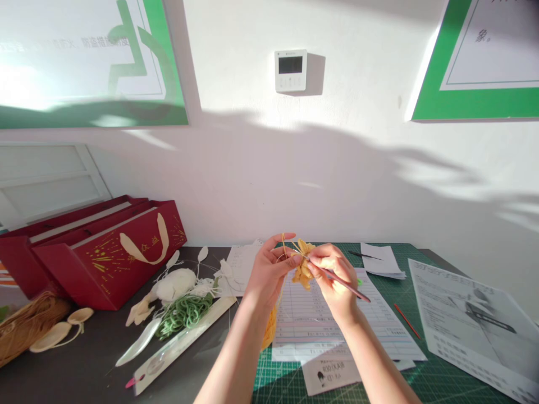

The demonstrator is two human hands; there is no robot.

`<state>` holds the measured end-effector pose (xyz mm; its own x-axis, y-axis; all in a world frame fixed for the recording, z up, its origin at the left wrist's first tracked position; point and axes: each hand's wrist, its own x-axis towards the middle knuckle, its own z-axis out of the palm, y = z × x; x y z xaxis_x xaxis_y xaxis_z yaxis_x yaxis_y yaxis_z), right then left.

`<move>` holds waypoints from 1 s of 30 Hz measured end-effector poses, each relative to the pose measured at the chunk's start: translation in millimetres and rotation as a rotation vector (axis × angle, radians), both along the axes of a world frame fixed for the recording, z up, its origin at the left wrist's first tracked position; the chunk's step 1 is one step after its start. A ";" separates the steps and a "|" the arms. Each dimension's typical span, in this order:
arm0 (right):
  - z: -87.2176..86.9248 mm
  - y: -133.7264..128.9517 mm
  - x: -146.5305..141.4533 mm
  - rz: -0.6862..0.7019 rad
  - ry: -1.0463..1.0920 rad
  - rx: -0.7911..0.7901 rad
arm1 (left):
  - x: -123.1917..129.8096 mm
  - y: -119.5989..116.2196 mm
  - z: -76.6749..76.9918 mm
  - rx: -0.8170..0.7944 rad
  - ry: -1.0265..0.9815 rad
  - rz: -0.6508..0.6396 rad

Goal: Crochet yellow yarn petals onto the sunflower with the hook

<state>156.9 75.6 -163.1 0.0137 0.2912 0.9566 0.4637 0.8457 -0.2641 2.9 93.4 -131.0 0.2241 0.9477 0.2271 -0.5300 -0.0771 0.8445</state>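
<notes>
A yellow crochet piece (302,276) with petal-like parts hangs between my two hands above the papers. My left hand (272,266) pinches its edge, and yellow yarn loops over the raised index finger. In my right hand (334,273) is a crochet hook (347,287) with a dark reddish handle; its tip meets the crochet piece near my left thumb. A ball of yellow yarn (269,331) lies partly hidden behind my left forearm, with a strand running up toward my left hand.
Lined sheets (314,320) cover part of a green cutting mat (269,376). A red stick (406,321), a white paper stack (384,262) and a printed sheet (475,325) lie right. Leftward are green yarn (185,317), white yarn (177,284), brown yarn (29,325) and red gift bags (105,258).
</notes>
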 end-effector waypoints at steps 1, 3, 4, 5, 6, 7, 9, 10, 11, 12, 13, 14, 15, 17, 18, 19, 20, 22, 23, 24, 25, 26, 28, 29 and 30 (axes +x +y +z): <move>-0.4 0.1 -1.0 -0.002 0.017 -0.009 | 0.2 0.4 0.0 -0.007 -0.011 -0.008; -1.5 0.5 -2.1 -0.004 0.035 -0.011 | 1.5 0.6 0.2 -0.020 -0.032 -0.015; -2.3 0.8 -2.2 -0.006 0.033 0.000 | 2.6 0.4 0.4 -0.026 -0.040 -0.016; -3.4 1.1 -2.4 -0.012 0.025 0.015 | 3.9 -0.1 0.5 -0.030 -0.047 -0.017; -4.8 1.6 -2.6 -0.020 0.011 0.034 | 5.5 -1.0 0.4 -0.032 -0.052 -0.017; -6.4 2.0 -3.1 -0.033 -0.002 0.054 | 7.2 -2.0 0.2 -0.030 -0.056 -0.012; -10.0 3.0 -5.2 -0.071 -0.009 0.083 | 10.9 -4.4 -0.8 -0.007 -0.062 0.020; -11.6 3.4 -6.8 -0.091 0.001 0.088 | 12.6 -5.6 -1.4 0.011 -0.060 0.049; -13.0 3.6 -8.3 -0.108 0.017 0.084 | 14.2 -6.8 -1.9 0.032 -0.054 0.085; -14.1 3.8 -9.7 -0.119 0.037 0.074 | 15.5 -7.8 -2.2 0.052 -0.042 0.120; -15.0 3.8 -10.7 -0.123 0.058 0.056 | 16.5 -8.8 -2.2 0.070 -0.025 0.151; -15.8 3.6 -11.1 -0.118 0.078 0.036 | 17.2 -9.7 -1.8 0.083 -0.005 0.174; -16.5 3.3 -10.9 -0.107 0.104 0.015 | 17.6 -10.6 -1.2 0.093 0.014 0.190; -18.0 2.6 -9.5 -0.077 0.176 -0.020 | 17.3 -12.4 0.9 0.104 0.047 0.205; -18.5 2.2 -8.7 -0.062 0.223 -0.035 | 16.6 -13.2 2.2 0.106 0.059 0.210; -18.7 1.9 -8.1 -0.047 0.276 -0.053 | 15.7 -14.0 3.3 0.106 0.069 0.214; -18.2 1.5 -7.9 -0.032 0.330 -0.076 | 14.6 -14.7 4.3 0.106 0.075 0.216; -15.1 1.2 -8.3 0.016 0.428 -0.142 | 12.4 -15.1 5.4 0.104 0.077 0.208; -12.6 1.2 -8.8 0.051 0.470 -0.184 | 11.5 -14.9 5.4 0.102 0.074 0.200; -9.6 1.4 -9.4 0.096 0.505 -0.229 | 10.7 -14.2 5.0 0.098 0.067 0.188; -6.6 1.8 -9.9 0.148 0.532 -0.276 | 10.3 -13.3 4.5 0.094 0.059 0.175; -3.7 2.2 -10.4 0.203 0.550 -0.323 | 10.1 -12.1 3.7 0.088 0.051 0.158; 0.5 3.3 -11.4 0.308 0.561 -0.409 | 10.0 -9.3 1.9 0.075 0.042 0.127; 1.7 3.7 -12.1 0.352 0.560 -0.441 | 10.0 -8.0 1.0 0.069 0.039 0.115; 2.2 4.0 -13.0 0.385 0.558 -0.464 | 10.0 -6.9 0.3 0.064 0.039 0.106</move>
<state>144.0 79.7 -161.0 0.2700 0.7366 0.6201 -0.1397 0.6671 -0.7317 12.9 86.5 -130.7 0.1331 0.9504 0.2810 -0.4830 -0.1854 0.8558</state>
